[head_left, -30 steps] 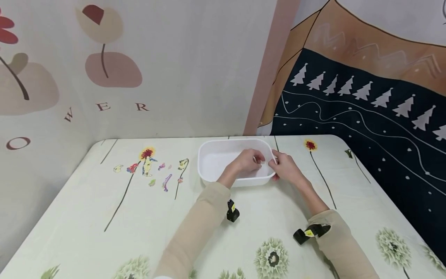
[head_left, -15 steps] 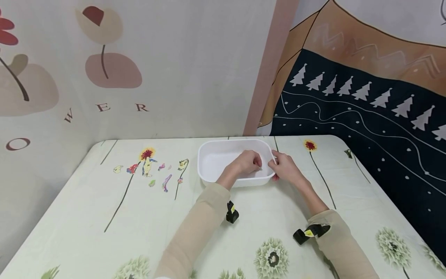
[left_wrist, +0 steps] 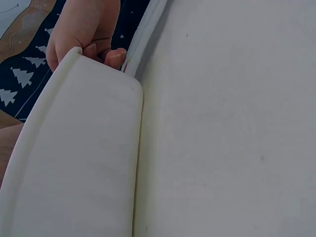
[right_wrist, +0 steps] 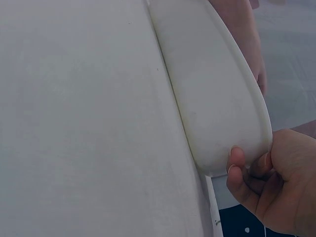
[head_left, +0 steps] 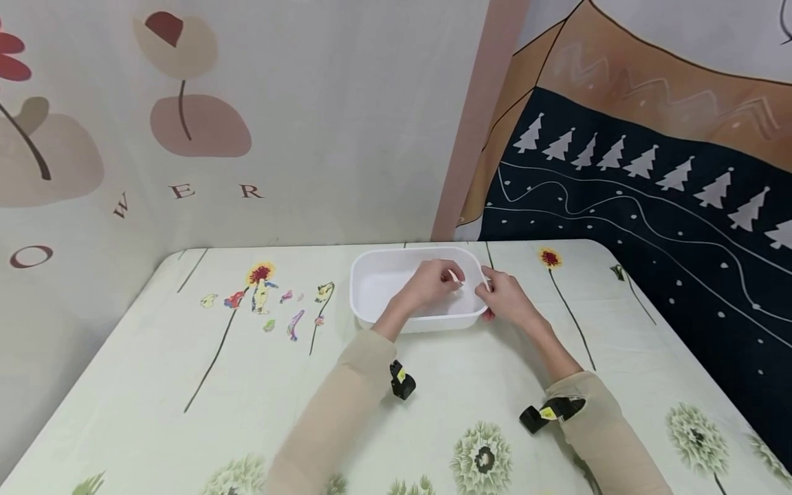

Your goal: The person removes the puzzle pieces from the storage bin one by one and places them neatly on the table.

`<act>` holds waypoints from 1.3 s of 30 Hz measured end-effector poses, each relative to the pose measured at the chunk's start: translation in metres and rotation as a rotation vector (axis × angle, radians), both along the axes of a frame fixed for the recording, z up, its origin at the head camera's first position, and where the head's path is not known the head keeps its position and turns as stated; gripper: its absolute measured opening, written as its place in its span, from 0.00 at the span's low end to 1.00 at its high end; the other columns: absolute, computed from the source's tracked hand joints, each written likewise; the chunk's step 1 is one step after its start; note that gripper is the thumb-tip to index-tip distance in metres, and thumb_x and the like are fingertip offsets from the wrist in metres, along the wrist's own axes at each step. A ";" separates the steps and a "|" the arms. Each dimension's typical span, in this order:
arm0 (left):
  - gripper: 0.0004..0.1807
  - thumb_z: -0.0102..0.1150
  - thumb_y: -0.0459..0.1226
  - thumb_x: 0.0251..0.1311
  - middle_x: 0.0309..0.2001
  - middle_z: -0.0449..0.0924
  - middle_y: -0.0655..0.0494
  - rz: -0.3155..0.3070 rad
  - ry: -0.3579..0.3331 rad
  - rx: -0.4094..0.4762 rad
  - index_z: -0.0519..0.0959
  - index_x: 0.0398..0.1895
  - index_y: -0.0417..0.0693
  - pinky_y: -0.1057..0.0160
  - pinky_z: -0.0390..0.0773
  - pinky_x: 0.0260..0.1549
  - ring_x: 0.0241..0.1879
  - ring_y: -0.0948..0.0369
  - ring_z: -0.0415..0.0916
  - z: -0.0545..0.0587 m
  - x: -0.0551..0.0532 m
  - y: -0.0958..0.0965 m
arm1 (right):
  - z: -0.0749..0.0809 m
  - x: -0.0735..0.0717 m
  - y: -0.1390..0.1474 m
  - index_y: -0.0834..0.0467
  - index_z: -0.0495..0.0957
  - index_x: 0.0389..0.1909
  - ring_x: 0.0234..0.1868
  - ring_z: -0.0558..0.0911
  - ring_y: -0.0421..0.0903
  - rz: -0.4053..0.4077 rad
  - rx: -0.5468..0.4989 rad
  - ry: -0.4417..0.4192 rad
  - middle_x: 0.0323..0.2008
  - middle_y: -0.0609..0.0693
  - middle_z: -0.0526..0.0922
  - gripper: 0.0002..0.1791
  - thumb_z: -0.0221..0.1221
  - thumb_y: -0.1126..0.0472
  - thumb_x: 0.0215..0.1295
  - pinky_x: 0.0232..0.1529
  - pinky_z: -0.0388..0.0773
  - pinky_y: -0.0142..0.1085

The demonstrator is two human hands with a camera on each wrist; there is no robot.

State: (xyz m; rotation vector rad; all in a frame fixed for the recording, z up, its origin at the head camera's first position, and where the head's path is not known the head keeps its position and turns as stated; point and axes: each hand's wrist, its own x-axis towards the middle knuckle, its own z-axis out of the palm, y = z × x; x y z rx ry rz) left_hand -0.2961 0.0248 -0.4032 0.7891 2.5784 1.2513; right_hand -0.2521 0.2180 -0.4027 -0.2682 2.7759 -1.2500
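Observation:
A white plastic tub (head_left: 390, 282) stands near the far edge of the table. My right hand (head_left: 509, 297) grips its right end, thumb at the rim and fingers curled beneath, as the right wrist view shows with the right hand (right_wrist: 291, 182) at the tub's corner (right_wrist: 222, 98). Inside the tub, over its right half, my left hand (head_left: 433, 280) has bent fingers and pinches what looks like a small pale piece (head_left: 460, 284); its kind is too small to tell. The left wrist view shows mostly the tub's outer wall (left_wrist: 89, 133), hiding the left fingers.
Several small colourful flat pieces lie left of the tub, among them a yellow-and-blue figure (head_left: 261, 297), a red piece (head_left: 235, 299) and a purple one (head_left: 295, 325). The tablecloth (head_left: 458, 385) has printed flowers. Printed curtains (head_left: 322, 124) hang behind.
My left hand has lifted a little inside the tub and drawn slightly left, its forearm shifting left too. The right hand keeps its grip on the tub, which has barely moved.

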 end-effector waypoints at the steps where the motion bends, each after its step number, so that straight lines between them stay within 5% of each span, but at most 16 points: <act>1: 0.05 0.59 0.30 0.68 0.33 0.80 0.54 0.003 -0.001 0.017 0.83 0.43 0.43 0.70 0.72 0.32 0.32 0.62 0.74 0.001 0.000 -0.003 | 0.000 0.000 0.000 0.72 0.58 0.73 0.15 0.79 0.46 0.000 0.002 0.000 0.20 0.54 0.79 0.31 0.47 0.67 0.70 0.19 0.78 0.36; 18: 0.06 0.63 0.29 0.64 0.34 0.85 0.47 0.180 -0.072 0.288 0.84 0.42 0.36 0.64 0.83 0.34 0.30 0.59 0.83 0.012 0.018 -0.083 | 0.000 0.001 -0.001 0.75 0.54 0.73 0.15 0.79 0.45 -0.010 0.018 0.007 0.17 0.52 0.78 0.33 0.46 0.67 0.71 0.18 0.75 0.33; 28: 0.08 0.62 0.31 0.67 0.39 0.84 0.43 0.229 -0.101 0.354 0.83 0.46 0.35 0.63 0.83 0.40 0.34 0.59 0.83 0.022 0.033 -0.129 | 0.000 0.001 -0.003 0.76 0.54 0.73 0.14 0.79 0.45 -0.007 0.024 0.016 0.16 0.51 0.78 0.33 0.46 0.66 0.70 0.19 0.78 0.36; 34: 0.09 0.62 0.34 0.68 0.40 0.83 0.45 0.267 -0.101 0.326 0.82 0.48 0.38 0.63 0.83 0.41 0.40 0.49 0.83 0.027 0.043 -0.150 | 0.000 0.002 -0.002 0.75 0.55 0.73 0.14 0.79 0.45 -0.010 0.012 0.009 0.17 0.52 0.78 0.32 0.46 0.67 0.71 0.20 0.79 0.38; 39: 0.12 0.61 0.35 0.70 0.43 0.82 0.43 0.302 -0.088 0.304 0.81 0.51 0.37 0.64 0.83 0.42 0.40 0.53 0.82 0.028 0.051 -0.171 | 0.001 0.003 -0.002 0.75 0.55 0.73 0.15 0.79 0.46 -0.006 0.000 0.009 0.18 0.53 0.79 0.32 0.46 0.68 0.71 0.20 0.80 0.38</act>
